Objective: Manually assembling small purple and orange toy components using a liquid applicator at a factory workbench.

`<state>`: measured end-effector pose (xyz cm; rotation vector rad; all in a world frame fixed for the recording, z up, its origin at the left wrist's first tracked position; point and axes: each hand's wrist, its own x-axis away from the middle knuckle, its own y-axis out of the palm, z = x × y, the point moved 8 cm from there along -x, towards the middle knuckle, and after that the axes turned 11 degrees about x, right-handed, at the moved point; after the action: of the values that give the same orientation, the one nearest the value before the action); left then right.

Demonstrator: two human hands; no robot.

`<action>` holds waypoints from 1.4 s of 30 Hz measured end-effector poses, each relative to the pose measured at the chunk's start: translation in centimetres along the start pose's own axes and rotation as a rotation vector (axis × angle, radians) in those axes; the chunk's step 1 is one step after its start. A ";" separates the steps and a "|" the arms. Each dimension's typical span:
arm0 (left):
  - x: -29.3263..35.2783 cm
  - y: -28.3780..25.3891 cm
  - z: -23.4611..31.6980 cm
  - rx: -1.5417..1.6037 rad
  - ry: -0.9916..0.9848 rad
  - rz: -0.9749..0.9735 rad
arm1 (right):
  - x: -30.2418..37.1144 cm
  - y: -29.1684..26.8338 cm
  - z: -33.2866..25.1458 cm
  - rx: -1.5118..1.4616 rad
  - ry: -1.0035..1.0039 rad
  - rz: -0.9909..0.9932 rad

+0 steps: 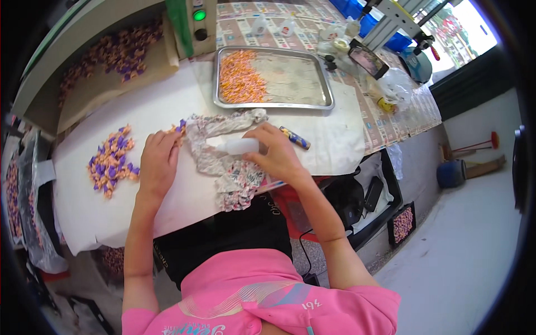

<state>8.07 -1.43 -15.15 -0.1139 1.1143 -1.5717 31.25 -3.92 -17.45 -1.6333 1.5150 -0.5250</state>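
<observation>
My right hand [273,151] grips a small white squeeze bottle [241,146], its narrow tip pointing left over a crumpled patterned cloth [195,139]. My left hand [159,162] is closed, its fingertips pinched at a small peach-and-purple piece [181,127] beside the cloth. How far the fingers wrap around that piece is partly hidden. To the left of this hand lies a loose pile of similar peach-and-purple pieces [111,161] on the white sheet [78,184]. A dark printed cylinder [295,138] rests just right of my right hand.
Beyond the cloth sits a metal tray [273,105] with many orange and pink pieces at its left. At upper left, a machine opening [39,72] has more purple pieces on a brown sheet. A phone on a stand [368,58] and a plastic bag [393,86] are at right.
</observation>
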 end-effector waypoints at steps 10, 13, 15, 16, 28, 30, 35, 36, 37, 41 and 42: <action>-1.9 1.1 1.6 0.035 -0.014 -0.098 | 2.0 -4.9 1.7 -0.358 0.132 0.180; -1.3 0.8 1.8 -0.006 -0.047 -0.040 | 2.5 -4.7 2.5 -0.676 0.168 0.235; -0.7 1.1 1.6 0.003 -0.039 -0.066 | 2.8 -4.7 2.5 -0.752 0.189 0.261; -0.4 1.2 1.7 0.003 -0.037 -0.066 | 2.9 -4.7 2.6 -0.830 0.207 0.284; 4.8 5.3 3.9 1.323 -0.677 0.129 | 2.3 -1.0 1.1 -1.276 0.353 0.279; 5.6 6.1 3.5 1.435 -0.729 0.124 | 2.2 -0.4 0.3 -1.284 0.371 0.290; 6.7 6.2 3.7 1.540 -0.822 0.164 | 2.8 0.1 -1.0 -1.209 0.370 0.302; 7.0 6.0 3.3 1.535 -0.827 0.178 | 2.8 0.0 -1.6 -1.158 0.342 0.322; 7.4 5.8 2.8 1.526 -0.812 0.199 | 2.8 0.0 -2.2 -1.109 0.314 0.338; 9.5 4.9 0.3 1.468 -0.764 0.212 | 4.0 1.4 -4.3 -0.909 0.277 0.444; 10.2 4.9 -0.4 1.476 -0.750 0.204 | 4.6 1.9 -4.8 -0.884 0.262 0.465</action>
<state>7.79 -8.92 -23.56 0.3675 -0.6977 -1.5851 27.28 -9.56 -17.27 -1.7588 2.4537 0.2532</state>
